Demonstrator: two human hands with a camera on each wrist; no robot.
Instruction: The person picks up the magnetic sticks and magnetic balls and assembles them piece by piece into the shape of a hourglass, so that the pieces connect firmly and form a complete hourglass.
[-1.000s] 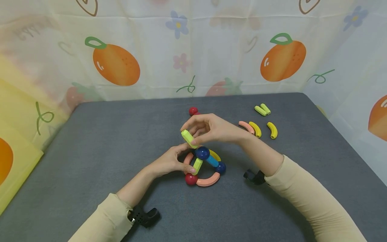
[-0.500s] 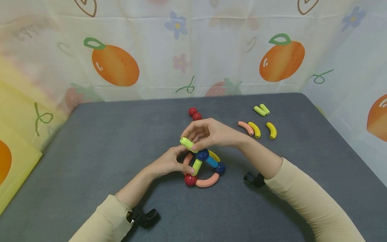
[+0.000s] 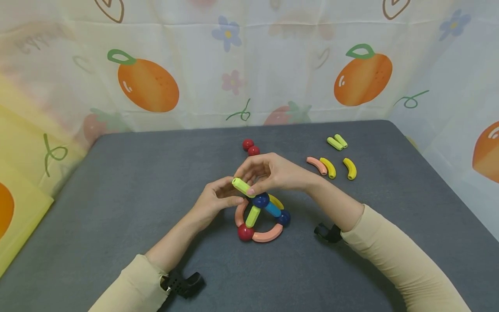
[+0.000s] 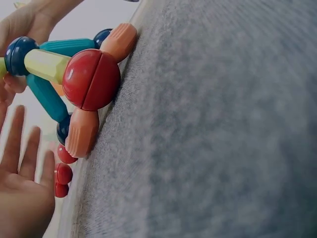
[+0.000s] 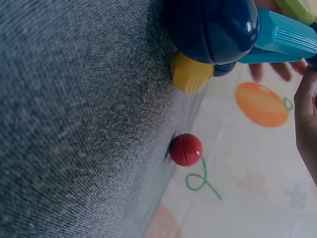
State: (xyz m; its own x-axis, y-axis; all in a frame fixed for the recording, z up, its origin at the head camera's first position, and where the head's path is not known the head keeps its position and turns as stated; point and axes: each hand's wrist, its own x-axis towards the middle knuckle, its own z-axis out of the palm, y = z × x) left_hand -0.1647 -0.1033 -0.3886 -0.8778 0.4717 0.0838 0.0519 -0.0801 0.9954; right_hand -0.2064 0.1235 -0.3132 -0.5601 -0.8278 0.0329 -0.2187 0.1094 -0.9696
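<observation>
A magnetic stick-and-ball frame stands mid-table: a ring of peach curved rods [image 3: 268,235] and a yellow curved rod [image 3: 277,201] joins a red ball [image 3: 245,232] and blue balls. From it, teal straight rods [image 4: 47,97] and a lime rod [image 3: 253,216] slope up to a blue ball [image 3: 261,199] at the peak. My right hand [image 3: 278,172] pinches another lime rod [image 3: 242,186] between thumb and fingers, its lower end right at that top ball. Left of the frame, my left hand [image 3: 208,203] holds nothing; its fingers spread in the left wrist view.
Two red balls [image 3: 254,151] lie behind the frame. Farther right are a loose peach curved rod [image 3: 316,165], two yellow curved rods [image 3: 350,169] and two lime rods [image 3: 335,143]. A patterned curtain [image 3: 288,69] hangs behind the grey table [image 3: 156,182].
My right hand has lowered its lime rod onto the top blue ball. My left hand has let go of the frame's sloping lime rod and drawn back slightly up and left.
</observation>
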